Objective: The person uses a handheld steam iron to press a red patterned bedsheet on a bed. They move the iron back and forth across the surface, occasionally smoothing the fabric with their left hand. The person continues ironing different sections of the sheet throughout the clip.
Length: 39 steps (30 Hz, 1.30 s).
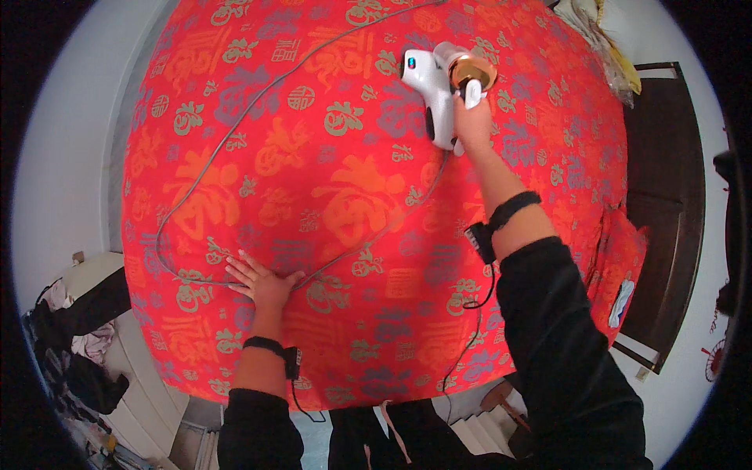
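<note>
A red patterned bedspread lies before me. Toward its far right part my right hand grips the handle of a white corded mattress vacuum. The vacuum has a clear dust cup with a copper-coloured end, and a small display glows on its head. My left hand lies palm down on the bedspread with its fingers spread. The grey power cord runs under or against that hand, loops along the left side and goes up past the far edge. Both wrists wear black straps with small wired boxes.
A dark wooden door stands at the right. At the left, clothes are piled on a pale cabinet. Fabric and plastic wrapping lie at the far right corner. Folded red fabric hangs at the right edge.
</note>
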Tool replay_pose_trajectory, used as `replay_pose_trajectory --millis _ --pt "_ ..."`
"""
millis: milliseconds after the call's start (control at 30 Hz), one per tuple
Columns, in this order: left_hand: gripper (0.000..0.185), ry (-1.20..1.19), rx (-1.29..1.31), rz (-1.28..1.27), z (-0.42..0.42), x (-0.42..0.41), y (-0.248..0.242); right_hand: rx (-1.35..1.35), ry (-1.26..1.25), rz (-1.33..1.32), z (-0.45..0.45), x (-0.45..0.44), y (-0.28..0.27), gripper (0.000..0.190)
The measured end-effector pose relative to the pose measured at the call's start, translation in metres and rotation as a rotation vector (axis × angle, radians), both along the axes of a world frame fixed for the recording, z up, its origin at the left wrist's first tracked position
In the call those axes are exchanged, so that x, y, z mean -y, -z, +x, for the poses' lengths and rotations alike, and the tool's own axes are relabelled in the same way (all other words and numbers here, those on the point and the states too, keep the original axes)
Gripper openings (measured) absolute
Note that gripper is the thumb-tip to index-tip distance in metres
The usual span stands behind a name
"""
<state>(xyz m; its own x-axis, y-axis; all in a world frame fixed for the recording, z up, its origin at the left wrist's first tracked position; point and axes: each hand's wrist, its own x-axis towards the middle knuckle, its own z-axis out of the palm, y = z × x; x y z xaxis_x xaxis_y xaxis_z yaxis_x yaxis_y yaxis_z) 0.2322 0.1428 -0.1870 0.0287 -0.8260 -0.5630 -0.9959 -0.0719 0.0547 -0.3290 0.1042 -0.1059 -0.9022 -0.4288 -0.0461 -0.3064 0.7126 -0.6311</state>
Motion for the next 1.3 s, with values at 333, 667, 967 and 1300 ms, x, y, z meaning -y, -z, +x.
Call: replay_pose_trajectory --millis 333,667,967,1300 --pt "0.176 -0.017 -0.018 0.044 -0.003 0.003 -0.015 0.022 0.036 0.029 0.04 -0.024 -0.016 0.065" --pt "0.175 0.012 -0.017 -0.041 -0.002 -0.004 -0.006 -0.227 -0.098 -0.014 0.051 -0.022 -0.032 0.1" --pt "0.175 0.023 0.002 -0.036 -0.001 -0.003 -0.008 0.112 -0.039 -0.331 0.056 -0.027 -0.034 0.093" --pt "0.175 -0.004 0.054 0.025 -0.007 0.002 -0.011 -0.052 0.009 -0.003 0.05 -0.022 -0.028 0.099"
